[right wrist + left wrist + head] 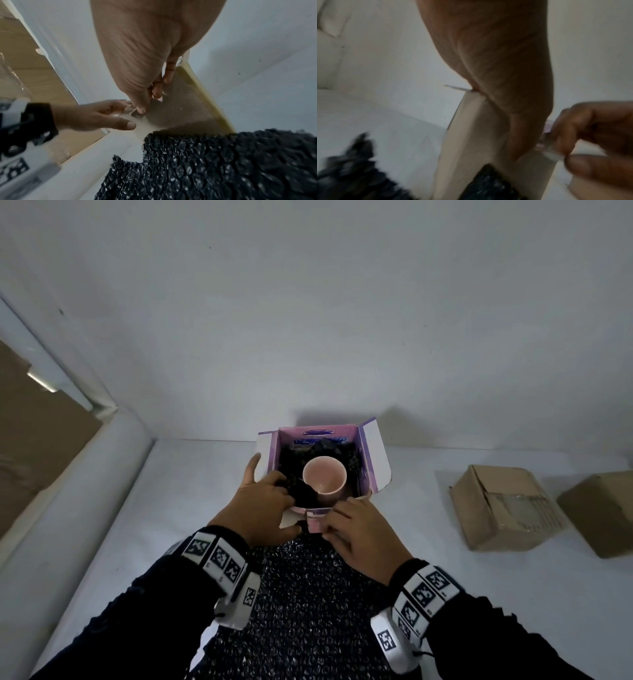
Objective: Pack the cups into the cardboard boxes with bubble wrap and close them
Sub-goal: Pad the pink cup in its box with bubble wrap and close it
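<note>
An open purple box (373, 460) stands mid-table with a pink cup (324, 475) upright inside, black bubble wrap (352, 463) packed around it. My left hand (263, 505) lies over the box's near left corner. Its fingers rest on a wad of the wrap beside the cup and its thumb lies along the front wall. My right hand (356, 532) pinches the box's front flap (317, 520) between thumb and fingers; the right wrist view shows that thumb (141, 109) on the flap. A loose sheet of black bubble wrap (301, 604) lies before the box, under my wrists.
Two brown cardboard boxes (503, 508) (603, 515) sit on the white table (137, 525) to the right. A white wall (308, 302) stands right behind the purple box. Flat cardboard (34, 440) leans beyond a white ledge on the left.
</note>
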Demonstrator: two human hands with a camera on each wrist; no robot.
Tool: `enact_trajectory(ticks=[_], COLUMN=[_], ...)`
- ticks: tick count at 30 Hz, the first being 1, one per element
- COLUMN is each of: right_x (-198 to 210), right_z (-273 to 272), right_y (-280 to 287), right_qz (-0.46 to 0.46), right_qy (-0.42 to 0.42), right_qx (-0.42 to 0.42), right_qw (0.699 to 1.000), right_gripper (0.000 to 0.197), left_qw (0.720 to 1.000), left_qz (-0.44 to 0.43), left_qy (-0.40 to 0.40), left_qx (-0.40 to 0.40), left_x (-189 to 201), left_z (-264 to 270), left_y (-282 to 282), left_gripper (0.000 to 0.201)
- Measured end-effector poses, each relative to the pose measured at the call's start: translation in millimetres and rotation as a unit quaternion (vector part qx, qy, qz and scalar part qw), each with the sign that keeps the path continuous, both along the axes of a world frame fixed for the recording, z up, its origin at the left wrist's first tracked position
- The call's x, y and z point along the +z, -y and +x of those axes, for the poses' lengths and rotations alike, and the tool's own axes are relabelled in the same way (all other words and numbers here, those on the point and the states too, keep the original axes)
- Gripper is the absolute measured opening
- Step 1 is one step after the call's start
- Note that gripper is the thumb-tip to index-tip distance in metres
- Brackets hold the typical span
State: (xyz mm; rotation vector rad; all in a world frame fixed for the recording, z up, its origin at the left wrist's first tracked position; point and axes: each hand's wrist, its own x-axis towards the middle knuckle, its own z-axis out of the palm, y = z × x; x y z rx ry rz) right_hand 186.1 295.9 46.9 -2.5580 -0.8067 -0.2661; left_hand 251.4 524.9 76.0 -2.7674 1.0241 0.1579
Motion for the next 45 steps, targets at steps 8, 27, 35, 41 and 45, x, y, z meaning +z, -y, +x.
enact_trajectory(ticks=[8, 27, 35, 41, 45], right_x=[-5.6, -55.1, -47.0, 3.8, 16.7], right_z=[-11.3, -88.1, -89.4, -77.8, -74.7], right_y=[7.6, 3.5, 1.8, 9.3, 26.9], right_qz=[-0.037, -0.148, 0.136, 0.428, 0.402], right_qy=[-0.016, -0.244, -0.128, -0.236, -0.200], right_qx=[-0.047, -0.191, -0.173, -0.221, -0.255], right_qw=[0.998, 0.939, 0.967, 0.844, 0.856], right_gripper=[0.011, 0.071, 0.011, 0.008, 0.018], left_qw=[0.997, 0.969, 0.953, 0.832, 0.824], left_qz=[0.061, -0.226, -0.258, -0.395, -0.447], left_qy=[-0.027, 0.096, -0.008, -0.232, -0.214], left_qx=[-0.030, 0.041, 0.160, 0.314, 0.275], left_x=[7.3, -28.7, -39.4, -30.2, -11.2], left_z=[2.6, -96.1, -138.4, -142.6, -136.0], left_y=[36.6, -4.9, -10.0, -6.0, -1.9], left_gripper=[0.070, 0.050, 0.072, 0.052, 0.013])
